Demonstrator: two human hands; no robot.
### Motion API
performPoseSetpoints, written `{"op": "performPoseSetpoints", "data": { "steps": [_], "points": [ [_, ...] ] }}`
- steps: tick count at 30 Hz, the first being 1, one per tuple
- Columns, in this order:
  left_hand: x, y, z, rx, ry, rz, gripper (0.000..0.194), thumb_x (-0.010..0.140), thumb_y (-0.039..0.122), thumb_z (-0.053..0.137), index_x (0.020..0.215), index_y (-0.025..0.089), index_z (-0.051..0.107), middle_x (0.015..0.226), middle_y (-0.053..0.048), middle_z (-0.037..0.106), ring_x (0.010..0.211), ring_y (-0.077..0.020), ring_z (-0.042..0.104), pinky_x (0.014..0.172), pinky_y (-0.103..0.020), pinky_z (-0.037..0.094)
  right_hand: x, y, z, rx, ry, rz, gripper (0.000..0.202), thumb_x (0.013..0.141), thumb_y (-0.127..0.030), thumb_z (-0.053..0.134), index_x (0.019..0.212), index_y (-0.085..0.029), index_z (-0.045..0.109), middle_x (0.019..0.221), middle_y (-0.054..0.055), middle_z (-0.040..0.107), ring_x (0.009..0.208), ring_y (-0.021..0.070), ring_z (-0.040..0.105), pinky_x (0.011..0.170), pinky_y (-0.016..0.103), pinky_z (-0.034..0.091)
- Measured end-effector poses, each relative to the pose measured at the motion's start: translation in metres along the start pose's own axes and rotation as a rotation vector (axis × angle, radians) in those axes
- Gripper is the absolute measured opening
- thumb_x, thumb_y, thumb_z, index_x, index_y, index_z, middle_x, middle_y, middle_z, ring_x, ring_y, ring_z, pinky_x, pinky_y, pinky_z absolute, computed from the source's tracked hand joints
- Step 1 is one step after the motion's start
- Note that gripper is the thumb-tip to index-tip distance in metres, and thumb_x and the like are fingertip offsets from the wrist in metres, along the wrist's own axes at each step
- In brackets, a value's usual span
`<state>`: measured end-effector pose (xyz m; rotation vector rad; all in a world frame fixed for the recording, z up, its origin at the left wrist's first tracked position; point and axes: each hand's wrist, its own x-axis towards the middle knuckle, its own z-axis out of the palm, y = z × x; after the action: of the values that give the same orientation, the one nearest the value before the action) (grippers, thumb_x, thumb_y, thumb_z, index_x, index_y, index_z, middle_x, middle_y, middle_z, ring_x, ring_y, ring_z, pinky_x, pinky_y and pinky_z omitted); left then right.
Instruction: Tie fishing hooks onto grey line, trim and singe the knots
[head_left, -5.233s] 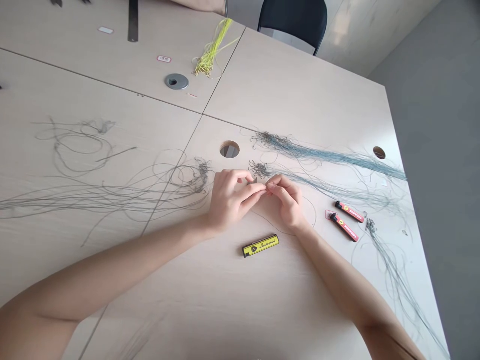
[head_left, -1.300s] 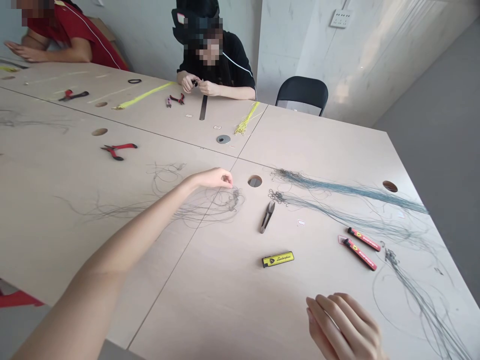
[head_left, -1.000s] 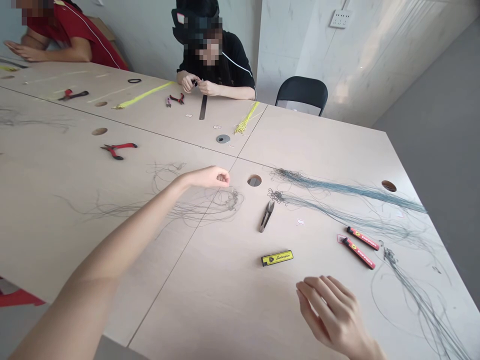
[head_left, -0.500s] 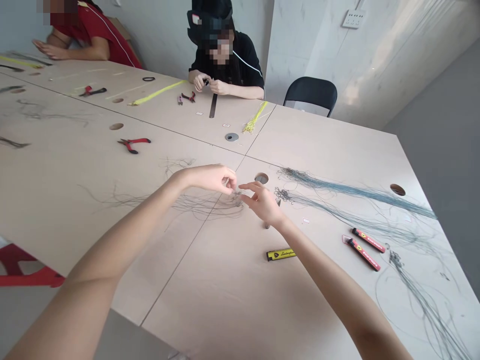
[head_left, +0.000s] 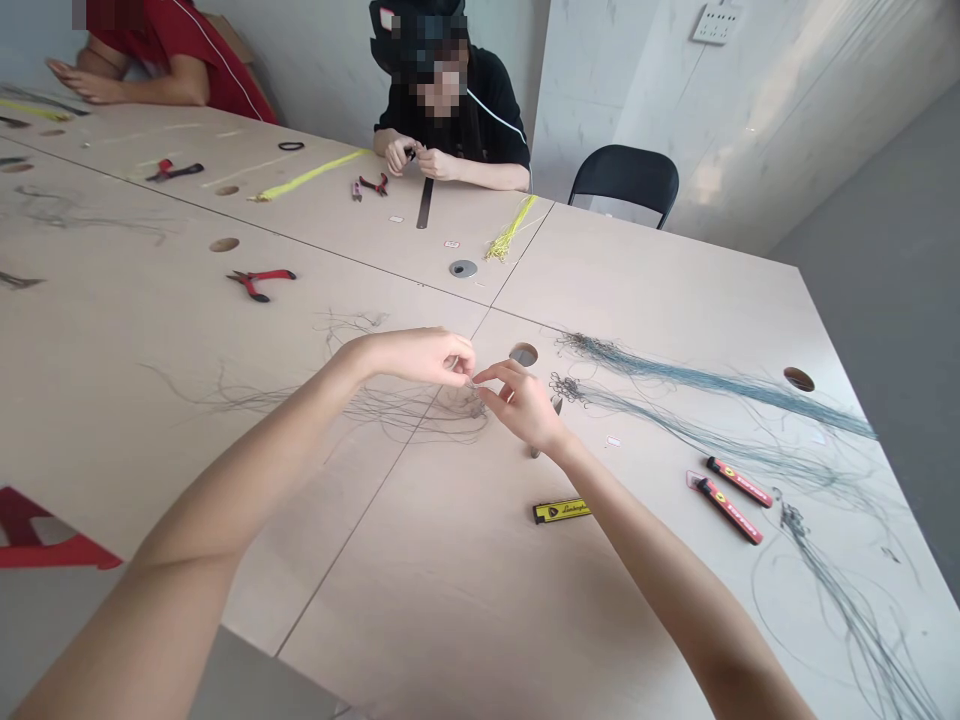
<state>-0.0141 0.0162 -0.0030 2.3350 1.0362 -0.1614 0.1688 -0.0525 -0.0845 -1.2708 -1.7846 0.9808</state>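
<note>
Head view: at pale table (head_left: 420, 600), left hand (head_left: 431, 355) and right hand (head_left: 523, 405) nearly meet at fingertips above hooked end of gray lines (head_left: 390, 408); left fingers curled together, right thumb and forefinger close together; cannot tell whether either pinches strand; gray lines trail leftward beneath left forearm (head_left: 277, 430); round table hole (head_left: 523, 354) just beyond right hand; right hand hides middle of snips (head_left: 556, 404); right forearm (head_left: 630, 530) covers end of yellow lighter (head_left: 561, 511); blue lines (head_left: 690, 377) at right; red-handled pliers (head_left: 262, 282) at left; co-worker in black (head_left: 487, 110) sits across table.
</note>
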Motion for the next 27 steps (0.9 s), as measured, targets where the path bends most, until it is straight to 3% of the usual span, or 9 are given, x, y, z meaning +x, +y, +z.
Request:
{"op": "performPoseSetpoints", "data": {
  "steps": [5,11,17,27],
  "points": [
    [0.0,0.004,0.0,-0.004,0.026,-0.021,0.012,0.074,0.031,0.058,0.07,0.022,0.065,0.078,-0.001,0.063,0.065,-0.0138,0.053,0.058,-0.025,0.036,-0.002,-0.005,0.0,0.052,-0.011,0.018,0.011,0.086,-0.016,0.062,0.085,-0.02,0.072,0.104,0.005,0.065,0.061,0.0086,0.054,0.071,0.029,0.051],
    [-0.002,0.008,-0.001,-0.091,0.079,-0.056,0.011,0.074,0.032,0.061,0.071,0.022,0.066,0.072,0.0,0.062,0.062,-0.0134,0.052,0.058,-0.025,0.036,0.0,-0.002,0.001,0.122,0.06,0.037,0.007,0.085,-0.025,0.068,0.081,-0.021,0.072,0.096,0.003,0.066,0.06,0.0088,0.053,0.07,0.029,0.05],
    [-0.001,-0.003,0.018,-0.25,0.318,-0.081,0.023,0.084,0.04,0.057,0.08,0.021,0.068,0.081,-0.001,0.064,0.07,-0.0143,0.052,0.066,-0.027,0.042,0.004,0.006,0.008,0.301,0.198,0.148,0.018,0.082,-0.039,0.071,0.081,-0.021,0.074,0.097,0.004,0.069,0.058,0.0095,0.05,0.06,0.028,0.047],
    [-0.001,-0.006,0.04,-0.504,0.397,-0.071,0.026,0.085,0.043,0.061,0.088,0.02,0.072,0.086,-0.001,0.068,0.071,-0.0126,0.054,0.069,-0.026,0.044,0.003,0.007,0.015,0.355,0.263,0.201,0.024,0.081,-0.043,0.071,0.082,-0.02,0.075,0.095,0.004,0.07,0.055,0.0084,0.045,0.055,0.026,0.044]
  ]
}}
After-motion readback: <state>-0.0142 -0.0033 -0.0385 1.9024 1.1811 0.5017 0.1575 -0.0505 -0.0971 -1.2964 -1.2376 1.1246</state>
